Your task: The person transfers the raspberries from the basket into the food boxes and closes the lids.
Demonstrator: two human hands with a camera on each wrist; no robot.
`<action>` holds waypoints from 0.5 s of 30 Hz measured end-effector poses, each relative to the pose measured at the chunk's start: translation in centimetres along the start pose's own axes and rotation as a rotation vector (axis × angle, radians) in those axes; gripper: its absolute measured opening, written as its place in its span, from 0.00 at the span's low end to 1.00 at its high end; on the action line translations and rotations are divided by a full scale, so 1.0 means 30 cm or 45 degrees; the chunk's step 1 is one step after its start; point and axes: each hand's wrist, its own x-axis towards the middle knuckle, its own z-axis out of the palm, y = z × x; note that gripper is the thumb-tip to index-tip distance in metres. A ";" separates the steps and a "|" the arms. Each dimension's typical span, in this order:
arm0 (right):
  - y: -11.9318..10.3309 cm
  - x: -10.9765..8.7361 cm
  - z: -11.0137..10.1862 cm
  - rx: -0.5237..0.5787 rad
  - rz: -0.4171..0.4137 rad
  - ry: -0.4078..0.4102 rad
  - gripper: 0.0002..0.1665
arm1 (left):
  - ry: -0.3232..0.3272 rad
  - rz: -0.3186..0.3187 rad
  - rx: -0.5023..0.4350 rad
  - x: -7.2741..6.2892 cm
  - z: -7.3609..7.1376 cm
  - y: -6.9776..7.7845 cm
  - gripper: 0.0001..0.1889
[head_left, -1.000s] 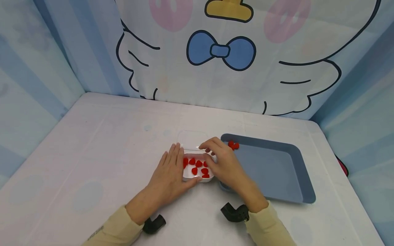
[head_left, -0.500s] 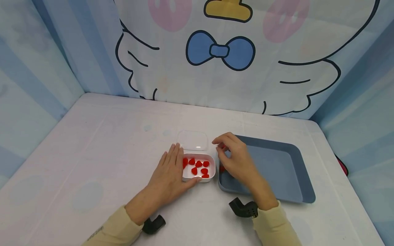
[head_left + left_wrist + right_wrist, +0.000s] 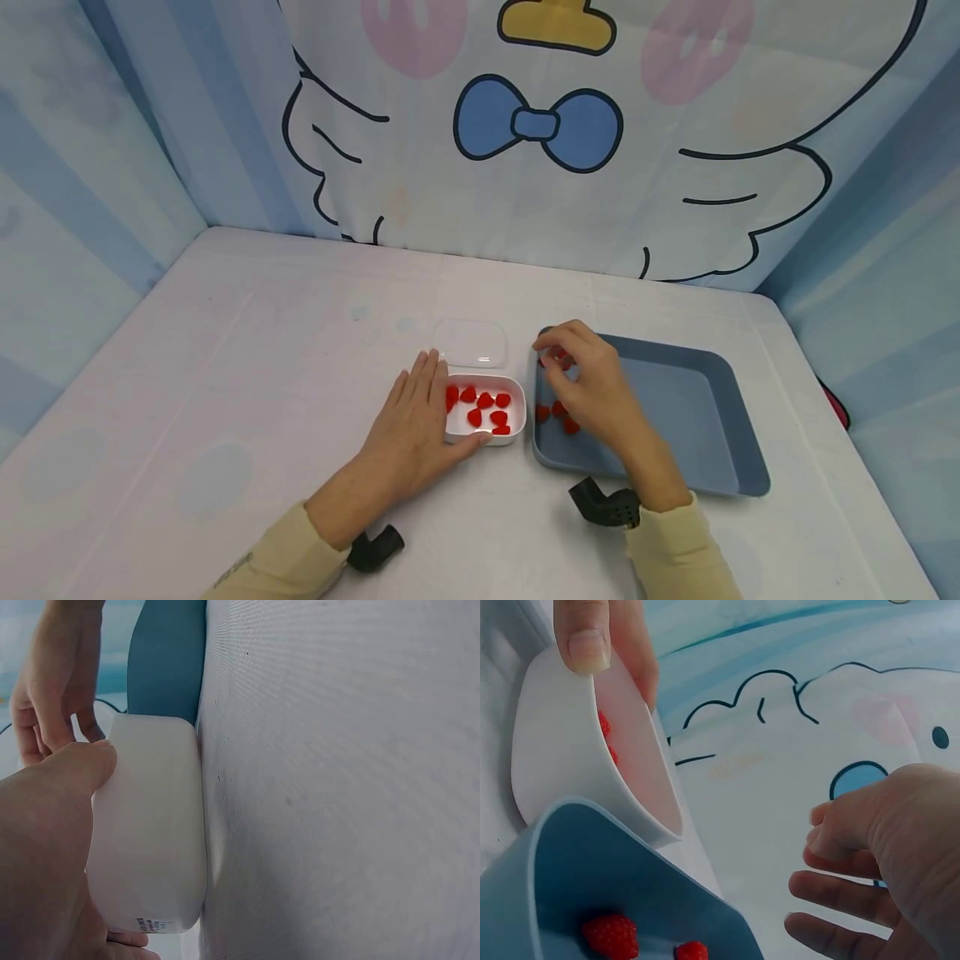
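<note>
Bracing rounded white plastic box (image 3: pixel 154 817) with straight-fingered left hand (image 3: pixel 408 446), probably against sliding | hovering over blue-grey rectangular plastic tray (image 3: pixel 675 417) with half-curled right hand (image 3: pixel 596 392), can't tell if pinching anything | spotting bumpy red raspberries (image 3: pixel 485 400) in both, parked close presumably for short carries

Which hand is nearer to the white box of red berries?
Left. The left hand touches the left side of the white box; the right hand is apart from it, above the blue tray.
</note>
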 end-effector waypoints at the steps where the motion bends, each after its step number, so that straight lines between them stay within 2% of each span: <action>1: 0.002 0.000 -0.003 -0.004 0.010 0.003 0.10 | 0.001 -0.001 0.000 0.000 0.000 0.001 0.57; 15: 0.035 -0.003 -0.021 -0.085 0.100 0.071 0.09 | -0.005 -0.010 -0.005 0.001 0.000 0.004 0.57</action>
